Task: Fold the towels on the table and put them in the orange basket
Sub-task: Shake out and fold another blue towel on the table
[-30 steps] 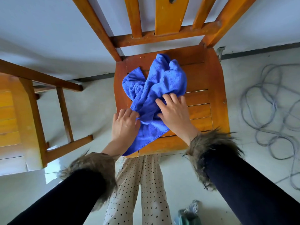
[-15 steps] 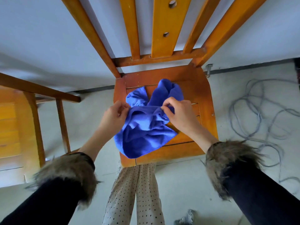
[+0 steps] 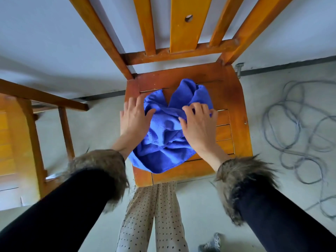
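Observation:
A crumpled blue towel (image 3: 163,142) lies on the seat of a wooden chair (image 3: 234,99), its near corner hanging over the front edge. My left hand (image 3: 134,119) lies at the towel's left edge with the fingers stretched out and the thumb on the cloth. My right hand (image 3: 198,124) is on the towel's right side, its fingers curled into a raised fold near the far edge. Both sleeves are black with fur cuffs.
The chair's slatted back (image 3: 181,30) rises just beyond the towel, against a white wall. A second wooden chair (image 3: 36,142) stands to the left. A loose grey cable (image 3: 300,124) lies coiled on the floor at the right. My legs (image 3: 151,215) stand before the seat.
Both hands have moved toward the far side of the towel and lowered onto it. The left hand has let go of its pinch and spread flat; the towel lies lower on the seat.

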A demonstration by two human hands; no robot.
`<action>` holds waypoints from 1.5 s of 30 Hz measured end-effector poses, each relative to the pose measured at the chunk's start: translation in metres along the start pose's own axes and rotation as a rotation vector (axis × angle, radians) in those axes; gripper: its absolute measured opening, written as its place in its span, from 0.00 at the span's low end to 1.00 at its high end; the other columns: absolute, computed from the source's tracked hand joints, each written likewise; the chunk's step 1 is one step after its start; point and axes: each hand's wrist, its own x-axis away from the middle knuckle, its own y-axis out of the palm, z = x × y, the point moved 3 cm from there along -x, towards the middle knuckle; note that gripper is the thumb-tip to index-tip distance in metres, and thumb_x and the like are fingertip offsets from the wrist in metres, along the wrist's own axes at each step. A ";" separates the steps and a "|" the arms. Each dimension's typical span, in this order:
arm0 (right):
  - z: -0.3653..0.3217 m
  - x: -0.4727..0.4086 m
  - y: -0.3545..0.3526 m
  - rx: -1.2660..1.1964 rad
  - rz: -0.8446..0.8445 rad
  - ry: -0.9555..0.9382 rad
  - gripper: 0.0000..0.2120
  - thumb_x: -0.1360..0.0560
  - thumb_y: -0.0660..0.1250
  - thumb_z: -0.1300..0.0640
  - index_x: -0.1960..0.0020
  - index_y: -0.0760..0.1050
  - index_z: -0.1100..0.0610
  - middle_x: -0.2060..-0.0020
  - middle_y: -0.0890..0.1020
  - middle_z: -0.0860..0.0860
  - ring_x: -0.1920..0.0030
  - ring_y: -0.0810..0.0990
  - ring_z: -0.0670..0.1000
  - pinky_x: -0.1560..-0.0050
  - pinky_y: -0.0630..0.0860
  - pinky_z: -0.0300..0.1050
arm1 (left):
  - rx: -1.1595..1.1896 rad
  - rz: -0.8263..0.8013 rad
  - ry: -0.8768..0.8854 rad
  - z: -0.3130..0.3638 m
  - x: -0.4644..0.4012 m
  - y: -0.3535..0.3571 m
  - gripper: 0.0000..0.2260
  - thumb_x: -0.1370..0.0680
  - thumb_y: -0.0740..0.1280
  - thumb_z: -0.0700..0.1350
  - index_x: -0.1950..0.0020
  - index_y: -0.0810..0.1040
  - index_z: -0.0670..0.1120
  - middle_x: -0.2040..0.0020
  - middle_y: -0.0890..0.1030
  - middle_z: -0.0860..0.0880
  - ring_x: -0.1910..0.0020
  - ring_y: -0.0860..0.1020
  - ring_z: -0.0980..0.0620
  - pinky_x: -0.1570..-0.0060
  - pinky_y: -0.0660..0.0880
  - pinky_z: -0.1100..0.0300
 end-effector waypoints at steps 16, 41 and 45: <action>0.016 -0.044 -0.106 -0.126 0.021 0.236 0.08 0.30 0.68 0.67 0.52 0.79 0.60 0.58 0.77 0.58 0.57 0.77 0.62 0.59 0.71 0.54 | 0.429 0.047 -0.077 0.008 0.025 -0.136 0.04 0.24 0.65 0.37 0.52 0.79 0.42 0.61 0.78 0.51 0.62 0.74 0.53 0.65 0.65 0.74; -0.166 -0.077 -0.460 -0.640 -0.045 -0.325 0.08 0.22 0.60 0.61 0.48 0.78 0.57 0.52 0.79 0.49 0.53 0.74 0.47 0.56 0.65 0.35 | 0.435 0.601 -0.009 -0.009 0.244 -0.499 0.03 0.22 0.65 0.44 0.54 0.78 0.48 0.62 0.79 0.53 0.61 0.76 0.56 0.63 0.72 0.64; -0.241 -0.062 -0.496 -0.680 -0.067 -0.541 0.06 0.23 0.62 0.60 0.51 0.78 0.58 0.55 0.79 0.50 0.56 0.75 0.48 0.56 0.66 0.35 | 0.457 0.754 -0.147 -0.057 0.317 -0.530 0.03 0.23 0.65 0.43 0.56 0.78 0.48 0.63 0.80 0.50 0.64 0.75 0.55 0.65 0.70 0.66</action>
